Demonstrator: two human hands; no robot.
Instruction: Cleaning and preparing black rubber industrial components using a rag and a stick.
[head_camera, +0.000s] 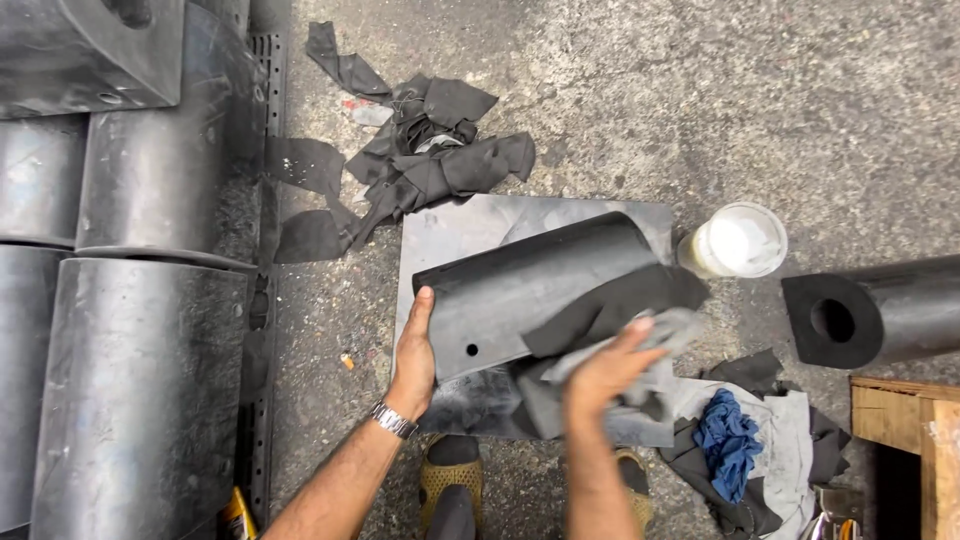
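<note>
A black rubber block (530, 285) with a rounded top and a small hole lies on a grey sheet (455, 230) on the concrete floor. My left hand (412, 350) presses flat against the block's near left edge, a metal watch on the wrist. My right hand (605, 365) grips a dark grey rag (625, 300) laid over the block's right end. Both hands are in the lower middle of the head view.
Large black rubber blocks (140, 380) are stacked along the left. Dark rag scraps (420, 165) lie beyond the sheet. A white tub (735, 240), a hollow black rubber piece (870, 315), a blue cloth (725, 440) and a wooden box (915, 430) stand at right. My sandalled feet (450, 480) are below.
</note>
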